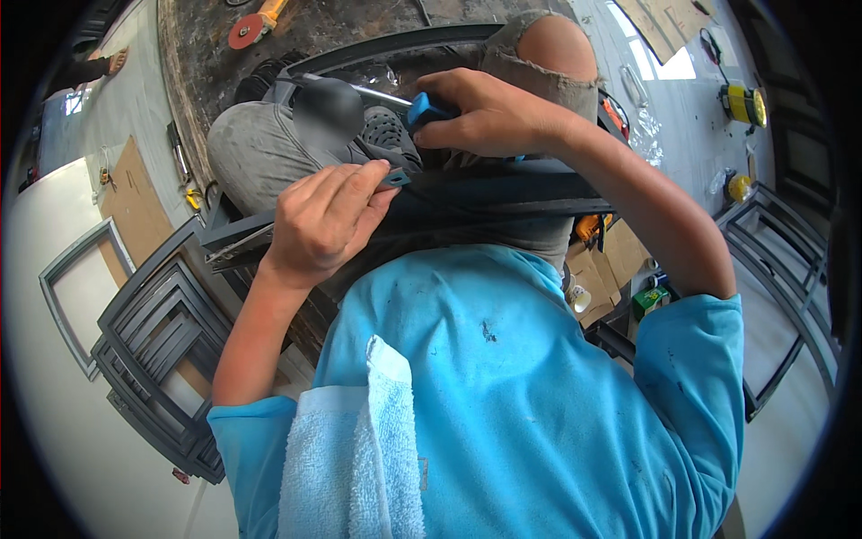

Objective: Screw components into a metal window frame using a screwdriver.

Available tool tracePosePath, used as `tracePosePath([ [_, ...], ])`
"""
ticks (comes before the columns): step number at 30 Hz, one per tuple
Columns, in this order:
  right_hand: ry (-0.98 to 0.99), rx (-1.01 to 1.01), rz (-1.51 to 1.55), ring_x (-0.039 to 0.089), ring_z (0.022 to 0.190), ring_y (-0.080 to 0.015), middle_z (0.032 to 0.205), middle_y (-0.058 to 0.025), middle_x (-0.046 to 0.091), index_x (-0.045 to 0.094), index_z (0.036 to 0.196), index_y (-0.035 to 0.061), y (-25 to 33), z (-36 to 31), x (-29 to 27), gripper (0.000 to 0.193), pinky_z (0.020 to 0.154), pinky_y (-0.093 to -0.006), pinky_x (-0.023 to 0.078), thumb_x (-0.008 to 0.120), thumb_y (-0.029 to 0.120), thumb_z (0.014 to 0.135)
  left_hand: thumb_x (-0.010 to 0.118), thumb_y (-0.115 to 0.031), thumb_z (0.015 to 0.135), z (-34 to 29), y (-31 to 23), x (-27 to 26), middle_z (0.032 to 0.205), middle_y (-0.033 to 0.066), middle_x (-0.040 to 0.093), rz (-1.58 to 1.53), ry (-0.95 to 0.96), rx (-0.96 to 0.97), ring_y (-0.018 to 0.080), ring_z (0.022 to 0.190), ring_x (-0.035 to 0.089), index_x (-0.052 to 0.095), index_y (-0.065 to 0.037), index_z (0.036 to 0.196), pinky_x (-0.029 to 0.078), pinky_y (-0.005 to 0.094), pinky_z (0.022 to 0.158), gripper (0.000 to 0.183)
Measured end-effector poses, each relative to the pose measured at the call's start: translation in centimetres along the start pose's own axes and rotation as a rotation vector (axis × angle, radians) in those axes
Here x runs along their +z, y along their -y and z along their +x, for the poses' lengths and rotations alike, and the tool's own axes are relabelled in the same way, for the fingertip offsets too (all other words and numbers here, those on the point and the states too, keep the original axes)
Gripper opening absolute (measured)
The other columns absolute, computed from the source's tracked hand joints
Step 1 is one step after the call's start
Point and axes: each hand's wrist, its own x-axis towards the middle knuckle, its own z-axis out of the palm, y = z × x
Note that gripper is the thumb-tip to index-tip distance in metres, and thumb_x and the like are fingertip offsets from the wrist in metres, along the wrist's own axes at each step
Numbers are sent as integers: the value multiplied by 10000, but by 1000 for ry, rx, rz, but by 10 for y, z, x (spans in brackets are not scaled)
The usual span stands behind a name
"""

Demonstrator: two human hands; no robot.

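Note:
My left hand (325, 220) pinches a small grey metal plate (397, 179) with a hole in it, held above a dark grey metal frame (503, 193). The frame lies across my lap, and its far bar curves beyond my knees. Up and to the right, my right hand (494, 110) is closed round the blue handle of a screwdriver (428, 110). Its thin shaft points left, over a grey perforated shoe (386, 130). The screwdriver and the plate are apart. A blurred dark patch covers what lies left of the shaft.
Ahead on the dark worktop lies an angle grinder (260, 24) with a red disc. Grey frames (162, 350) are stacked at the left, and more frames (790, 269) stand at the right. A cardboard box (612, 265) and a yellow lamp (743, 106) are on the right. Another person's foot (118, 61) shows far left.

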Motion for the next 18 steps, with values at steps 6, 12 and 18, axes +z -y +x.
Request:
tracePosePath([
  [6, -195, -143, 168, 580, 784, -146, 876, -100, 651, 588, 1126, -19, -30, 1, 18, 273, 721, -347, 507, 700, 161, 953, 807, -23, 842, 6, 10, -3, 936, 123, 729, 37, 14, -19, 259, 746, 721, 642, 16, 1152, 576, 358, 643, 353],
  [12, -178, -104, 91, 623, 769, -208, 848, -145, 663, 578, 1116, -17, -23, 0, 19, 261, 731, -369, 511, 685, 144, 942, 817, -64, 844, 7, 16, -10, 1010, 97, 733, 123, -109, 17, 237, 809, 736, 651, -15, 1192, 610, 329, 653, 389],
  [18, -80, -43, 8, 691, 851, -426, 867, -263, 685, 582, 1122, -71, -23, -1, 16, 388, 781, -463, 532, 654, 216, 870, 727, 70, 924, 42, 71, -69, 1122, 200, 723, -83, -652, -355, 207, 943, 732, 562, 45, 1224, 642, 324, 804, 343],
])
